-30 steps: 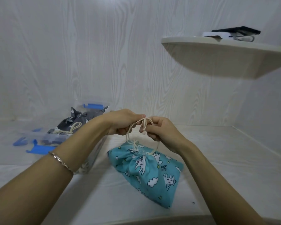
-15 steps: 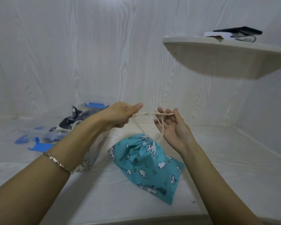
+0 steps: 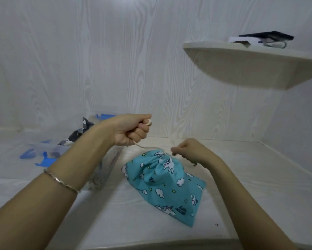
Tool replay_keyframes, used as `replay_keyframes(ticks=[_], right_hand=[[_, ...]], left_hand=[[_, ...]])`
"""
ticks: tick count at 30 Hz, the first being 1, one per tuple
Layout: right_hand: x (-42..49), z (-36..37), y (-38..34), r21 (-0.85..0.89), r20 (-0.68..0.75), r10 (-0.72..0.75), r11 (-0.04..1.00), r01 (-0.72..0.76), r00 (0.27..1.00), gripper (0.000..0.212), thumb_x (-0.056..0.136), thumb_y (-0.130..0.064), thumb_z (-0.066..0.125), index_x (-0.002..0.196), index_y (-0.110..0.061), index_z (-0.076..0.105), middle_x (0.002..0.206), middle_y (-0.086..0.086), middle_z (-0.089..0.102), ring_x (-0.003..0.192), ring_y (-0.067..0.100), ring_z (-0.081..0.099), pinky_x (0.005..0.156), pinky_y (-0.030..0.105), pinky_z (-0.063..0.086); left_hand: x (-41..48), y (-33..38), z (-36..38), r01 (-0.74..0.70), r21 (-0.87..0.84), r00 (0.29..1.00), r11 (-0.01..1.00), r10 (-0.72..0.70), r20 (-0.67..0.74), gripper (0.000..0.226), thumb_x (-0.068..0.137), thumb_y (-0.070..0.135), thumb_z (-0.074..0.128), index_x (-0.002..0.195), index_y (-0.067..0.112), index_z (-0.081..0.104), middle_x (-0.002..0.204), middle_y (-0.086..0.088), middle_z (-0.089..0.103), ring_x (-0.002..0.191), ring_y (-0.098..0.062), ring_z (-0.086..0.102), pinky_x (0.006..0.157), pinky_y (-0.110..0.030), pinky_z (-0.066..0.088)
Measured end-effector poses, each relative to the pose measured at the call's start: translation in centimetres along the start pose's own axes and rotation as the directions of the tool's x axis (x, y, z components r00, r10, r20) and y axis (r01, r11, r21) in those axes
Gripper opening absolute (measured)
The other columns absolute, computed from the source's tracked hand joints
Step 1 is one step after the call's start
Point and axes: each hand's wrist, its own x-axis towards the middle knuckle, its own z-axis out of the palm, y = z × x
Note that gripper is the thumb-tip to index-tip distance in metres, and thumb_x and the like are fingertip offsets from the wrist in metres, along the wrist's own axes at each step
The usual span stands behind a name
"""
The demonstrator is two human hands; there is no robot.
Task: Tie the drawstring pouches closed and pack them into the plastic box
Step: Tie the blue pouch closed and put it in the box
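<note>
A teal drawstring pouch (image 3: 167, 184) printed with unicorns and clouds lies on the white surface, its gathered mouth pointing away from me. My left hand (image 3: 129, 130) is fisted around the cream drawstring (image 3: 148, 147), which runs taut down to the pouch's mouth. Pinching the cord right at the gathered mouth is my right hand (image 3: 189, 151). Behind my left forearm stands the clear plastic box (image 3: 108, 159) with blue latches, partly hidden, holding a grey cat-print pouch (image 3: 79, 135).
The box's clear lid with blue clips (image 3: 38, 156) lies to the left of the box. A rounded wall shelf (image 3: 250, 67) juts out at upper right, carrying a black item and white papers. Walls close in behind and to the right.
My hands have pulled apart: the left rose and drew the cord up-left, the right dropped to the pouch's mouth. The mouth is gathered tighter and the pouch has shifted slightly.
</note>
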Motion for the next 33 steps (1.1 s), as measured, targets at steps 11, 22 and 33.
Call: replay_keyframes(ticks=[11,22,33], right_hand=[[-2.2,0.6,-4.7,0.684,0.317,-0.463,0.716,0.139,0.828,0.026,0.089,-0.017,0.048,0.095,-0.007,0.071,0.075,0.000,0.050,0.061,0.007,0.033,0.052,0.024,0.017],[-1.8,0.4,-2.9,0.810,0.018,-0.221,0.575,0.116,0.975,0.024,0.100,-0.020,0.051,0.084,-0.007,0.063,0.059,0.000,0.049,0.048,0.006,0.034,0.041,0.015,0.025],[-2.0,-0.6,-0.3,0.899,-0.098,-0.123,0.414,0.141,0.988,0.021,0.099,-0.022,0.051,0.091,-0.008,0.063,0.062,0.000,0.056,0.065,0.012,0.054,0.071,0.025,0.046]], left_hand=[[0.8,0.0,3.5,-0.382,0.087,0.919,0.920,0.388,-0.073,0.019,0.100,0.014,0.047,0.098,0.004,0.062,0.095,-0.011,0.072,0.070,-0.012,0.064,0.058,-0.017,0.053],[1.2,-3.5,2.6,-0.315,0.653,0.926,0.688,0.373,0.054,0.032,0.097,0.036,0.053,0.093,0.006,0.065,0.063,0.003,0.047,0.052,-0.006,0.039,0.045,-0.014,0.033],[1.5,-1.3,0.8,-0.578,-0.403,0.803,0.709,0.405,-0.437,0.038,0.105,0.025,0.031,0.073,0.011,0.044,0.068,-0.005,0.063,0.062,-0.014,0.066,0.073,-0.029,0.058]])
